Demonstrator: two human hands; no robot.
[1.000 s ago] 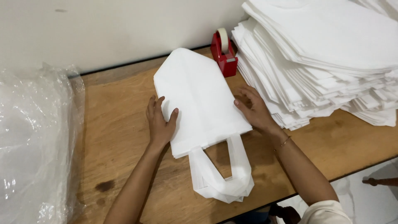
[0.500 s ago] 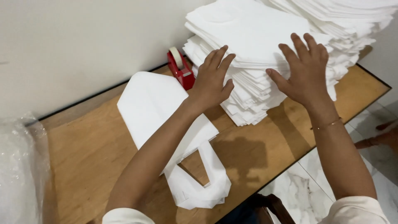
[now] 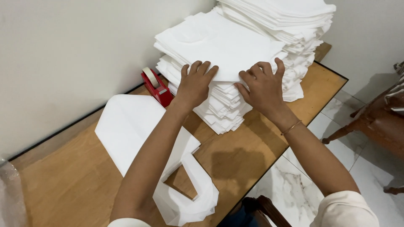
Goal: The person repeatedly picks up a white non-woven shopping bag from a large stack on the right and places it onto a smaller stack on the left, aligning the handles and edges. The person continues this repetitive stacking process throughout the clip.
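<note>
A tall stack of white fabric bags (image 3: 235, 42) stands on the wooden table (image 3: 71, 185) at the far right. My left hand (image 3: 194, 84) lies on the near edge of the top sheet, fingers curled over it. My right hand (image 3: 263, 86) sits beside it, fingertips pinching the same edge of the stack. A single white bag with handles (image 3: 139, 138) lies flat on the table to the left, partly hidden under my left forearm.
A red tape dispenser (image 3: 156, 86) stands against the wall between the flat bag and the stack. Clear plastic wrap (image 3: 6, 193) shows at the far left. A dark wooden chair (image 3: 378, 122) stands on the marble floor at the right.
Both hands left the flat bag and moved right to the stack. They have dropped from resting on top of it to gripping the near edge of the top sheets.
</note>
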